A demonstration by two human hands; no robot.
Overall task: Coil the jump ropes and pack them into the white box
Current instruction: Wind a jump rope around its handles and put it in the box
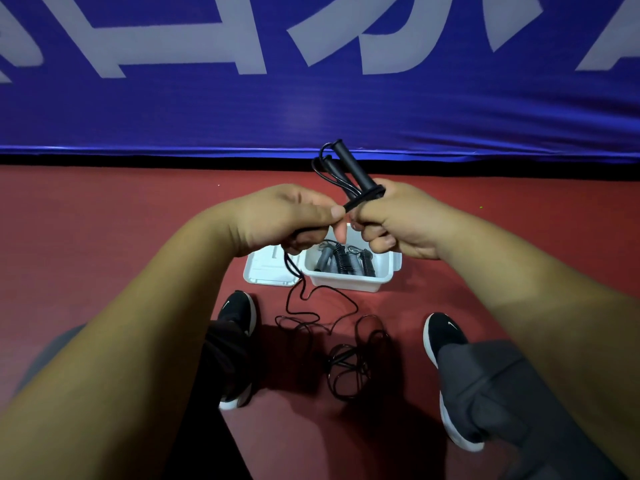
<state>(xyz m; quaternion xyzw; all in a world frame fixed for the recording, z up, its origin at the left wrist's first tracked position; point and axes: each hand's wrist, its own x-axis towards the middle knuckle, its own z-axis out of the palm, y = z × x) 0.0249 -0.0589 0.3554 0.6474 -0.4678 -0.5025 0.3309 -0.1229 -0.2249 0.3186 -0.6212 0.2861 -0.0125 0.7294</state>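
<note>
In the head view, the two black handles [350, 166] of a jump rope [362, 185] are held tilted upward in the right hand [398, 220], its grip closed around them. The cord [346, 358] is pinched in the closed grip of the left hand [287, 216] and trails down in loose loops onto the red floor [138, 209] between two black shoes [239, 313]. The white box [349, 280] is seen open on the floor beneath the hands, with coiled items [343, 259] inside and its lid [266, 270] just beside it.
</note>
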